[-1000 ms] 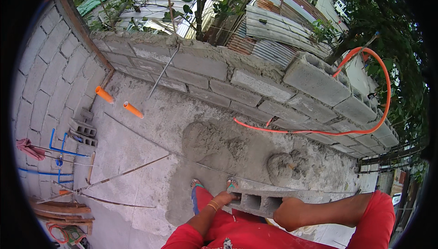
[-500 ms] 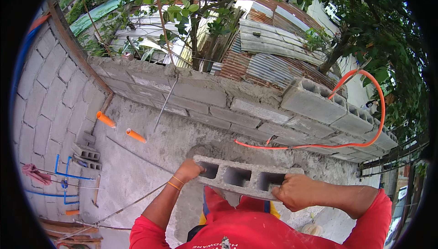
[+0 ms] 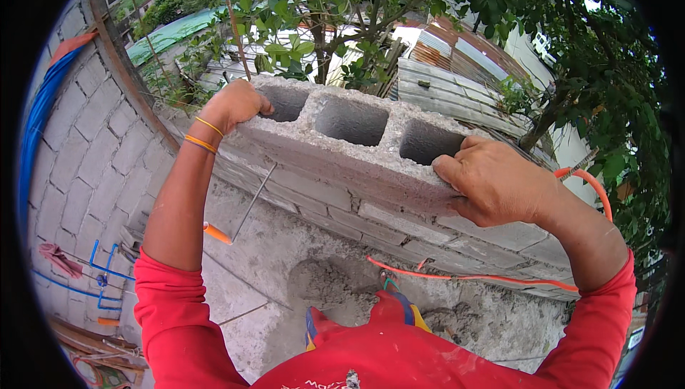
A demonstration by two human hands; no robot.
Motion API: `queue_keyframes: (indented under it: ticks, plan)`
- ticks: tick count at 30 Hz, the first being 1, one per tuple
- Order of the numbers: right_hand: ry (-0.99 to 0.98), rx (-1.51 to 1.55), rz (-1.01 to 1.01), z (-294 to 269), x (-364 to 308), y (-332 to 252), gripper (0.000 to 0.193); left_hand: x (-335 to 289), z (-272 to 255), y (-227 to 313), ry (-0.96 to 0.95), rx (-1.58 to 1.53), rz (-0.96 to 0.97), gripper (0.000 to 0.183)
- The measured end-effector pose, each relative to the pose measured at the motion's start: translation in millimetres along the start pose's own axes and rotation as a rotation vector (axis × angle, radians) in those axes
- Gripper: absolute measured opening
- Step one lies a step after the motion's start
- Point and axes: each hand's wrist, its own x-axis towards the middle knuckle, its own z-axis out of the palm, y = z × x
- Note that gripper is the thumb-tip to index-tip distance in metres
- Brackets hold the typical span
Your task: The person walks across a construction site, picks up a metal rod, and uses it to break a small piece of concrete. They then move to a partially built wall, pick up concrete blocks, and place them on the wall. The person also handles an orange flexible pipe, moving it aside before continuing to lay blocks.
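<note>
A grey hollow concrete block [image 3: 342, 164] with three square holes hangs lengthwise between my hands, its holes facing up toward me. Gripping its left end is my left hand [image 3: 235, 107], fingers hooked into the end hole. At the other end, my right hand [image 3: 503, 182] clamps the near wall of the block, with its thumb on top by the right hole. Below and behind the block runs a low block wall [image 3: 321, 193], whose top course is largely covered by it. Whether the block touches the wall top cannot be seen.
A thin metal rod [image 3: 255, 200] leans by the wall, near an orange pipe stub [image 3: 217, 233]. An orange hose [image 3: 471, 277] runs along the wall's foot. Wet mortar [image 3: 328, 285] lies on the floor by my feet. Another block wall [image 3: 71, 168] stands at left, with blue pipes [image 3: 100, 282].
Both hands have raised the concrete block from in front of my legs and carried it forward to the low wall's top. My arms are now stretched farther out.
</note>
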Motion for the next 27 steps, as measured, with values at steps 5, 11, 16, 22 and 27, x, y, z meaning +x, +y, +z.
queue_keyframes:
  ticks: [5, 11, 16, 22, 27]
  plan:
    - [0.044, -0.033, 0.052, 46, 2, 116, 0.025, 105, -1, 41, 0.085, -0.087, -0.056, 0.035]
    - [0.057, 0.049, 0.09, 128, 5, 202, 0.023, 198, 77, 52, 0.005, -0.177, -0.142, 0.041]
    - [-0.014, 0.15, 0.103, 193, 8, 239, 0.022, 232, 171, 35, -0.112, -0.006, 0.081, 0.03]
    - [-0.069, 0.244, 0.114, 269, -13, 230, 0.021, 225, 253, 46, -0.282, -0.08, -0.148, 0.022]
    - [-0.112, 0.28, 0.122, 296, -15, 225, 0.023, 208, 279, 61, -0.151, -0.533, -0.346, 0.03]
